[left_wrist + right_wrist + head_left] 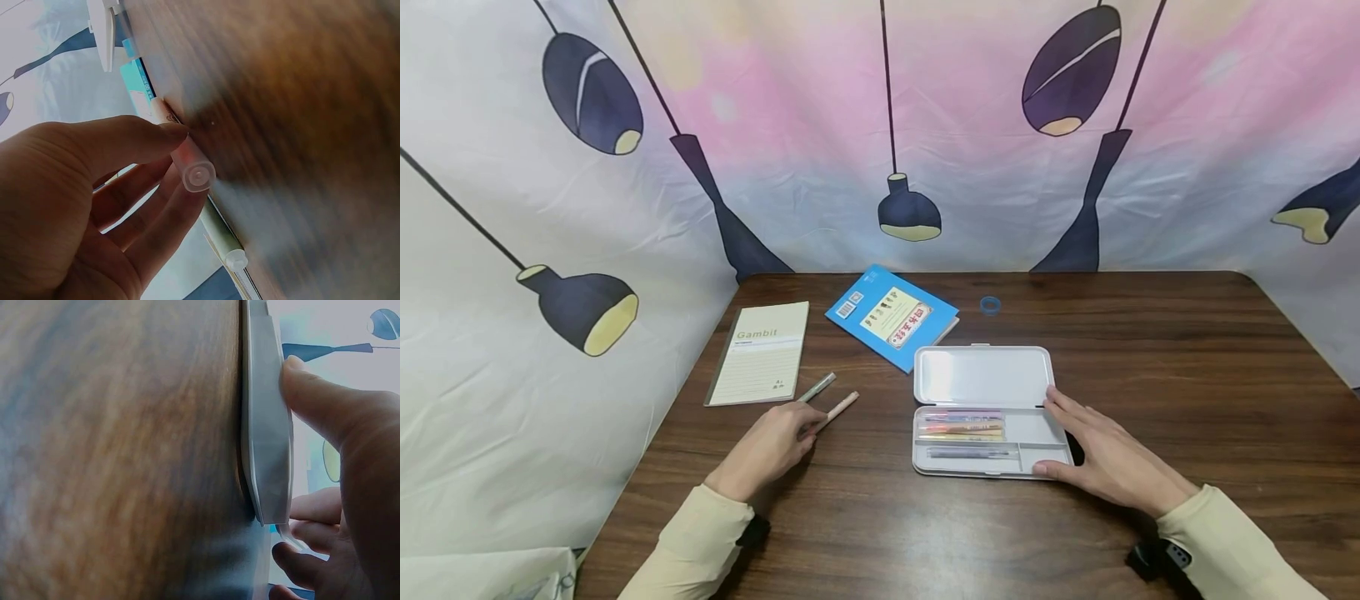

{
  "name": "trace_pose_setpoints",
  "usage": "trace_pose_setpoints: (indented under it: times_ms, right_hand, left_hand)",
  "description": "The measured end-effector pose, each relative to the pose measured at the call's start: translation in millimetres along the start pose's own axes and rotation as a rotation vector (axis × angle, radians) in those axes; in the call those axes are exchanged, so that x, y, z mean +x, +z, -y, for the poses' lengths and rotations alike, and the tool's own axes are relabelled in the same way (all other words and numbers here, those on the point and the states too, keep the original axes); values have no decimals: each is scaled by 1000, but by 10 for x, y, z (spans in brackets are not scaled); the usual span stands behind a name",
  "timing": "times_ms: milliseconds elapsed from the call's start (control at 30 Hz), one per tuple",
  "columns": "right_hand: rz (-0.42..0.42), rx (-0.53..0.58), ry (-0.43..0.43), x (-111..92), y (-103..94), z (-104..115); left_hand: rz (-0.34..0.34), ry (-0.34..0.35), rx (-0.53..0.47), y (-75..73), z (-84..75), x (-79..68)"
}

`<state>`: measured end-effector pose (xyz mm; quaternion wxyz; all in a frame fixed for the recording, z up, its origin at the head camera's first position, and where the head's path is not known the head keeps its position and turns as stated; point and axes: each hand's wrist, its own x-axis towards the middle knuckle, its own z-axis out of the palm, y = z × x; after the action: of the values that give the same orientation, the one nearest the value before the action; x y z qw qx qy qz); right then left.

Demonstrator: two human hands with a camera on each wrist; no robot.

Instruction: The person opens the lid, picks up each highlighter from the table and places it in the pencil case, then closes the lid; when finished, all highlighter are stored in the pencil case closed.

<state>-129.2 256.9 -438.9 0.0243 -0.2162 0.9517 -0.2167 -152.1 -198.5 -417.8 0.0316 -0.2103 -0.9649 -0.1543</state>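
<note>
My left hand (pixel 767 450) pinches a pale pen (pixel 842 406) between thumb and fingers, close over the table. In the left wrist view, the held pen's clear end (pixel 198 174) points at the camera and a reddish part shows through it. A grey-green pen (pixel 817 387) lies just beyond that hand. With its thumb at the front rim and fingers at the hinge side, my right hand (pixel 1105 462) touches the right end of a white pencil case (pixel 981 375). The case lies with its lid up; colored pens (pixel 962 427) and a clear-wrapped bundle (pixel 972 452) sit in its left compartments.
A cream notebook (pixel 760 354) lies at the left of the brown table (pixel 1187 358). Behind the case is a blue book (pixel 891 317), its corner near the lid. A small blue ring (pixel 990 305) lies near the back edge, before a printed curtain (pixel 820 125).
</note>
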Motion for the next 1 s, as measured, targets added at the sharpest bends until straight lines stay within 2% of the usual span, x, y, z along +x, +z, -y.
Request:
trace_pose_setpoints:
  times_ms: [467, 767, 1000]
  right_hand:
    - [-3, 1, 2, -2, 1, -6]
    - [-9, -3, -6, -1, 6, -6]
    - [4, 4, 4, -4, -5, 3]
  left_hand:
    - [3, -7, 1, -6, -4, 1]
    - [-8, 39, 16, -35, -22, 1]
    - [-32, 104, 31, -111, -73, 28]
